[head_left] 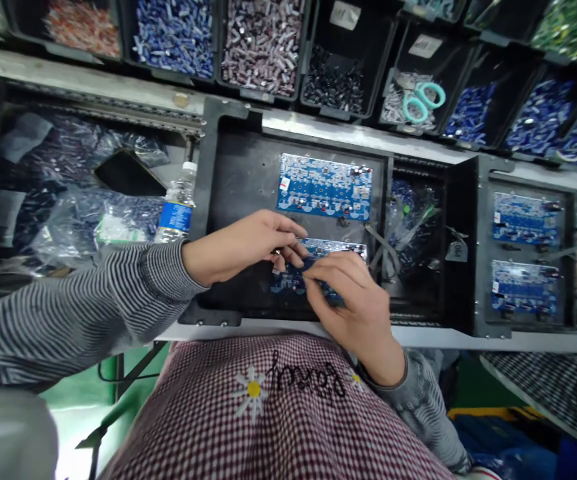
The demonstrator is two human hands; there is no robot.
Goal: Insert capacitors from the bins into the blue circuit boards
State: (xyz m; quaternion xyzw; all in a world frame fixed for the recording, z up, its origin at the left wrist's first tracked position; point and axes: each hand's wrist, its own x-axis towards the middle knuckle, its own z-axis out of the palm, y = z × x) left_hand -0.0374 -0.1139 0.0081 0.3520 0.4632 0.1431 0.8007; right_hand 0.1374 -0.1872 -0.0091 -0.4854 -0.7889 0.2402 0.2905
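Observation:
Two blue circuit boards lie one behind the other in a black tray (243, 173). Over the nearer circuit board (353, 249), my two hands come close together and cover much of it. My left hand (261, 243) has curled fingers, with small dark bits showing near the fingertips that are too small to name. My right hand (353, 293) pinches thumb and forefinger together just above that board; whatever lies between them is hidden. Beyond my hands, the farther circuit board (325, 187) shows in full, packed with small parts.
Bins of small components (261, 47) line the back, one with turquoise-handled scissors (423, 101). A water bottle (176, 207) stands left of the tray, beside bagged parts (83, 213). To the right, another tray (481, 267) holds two more boards.

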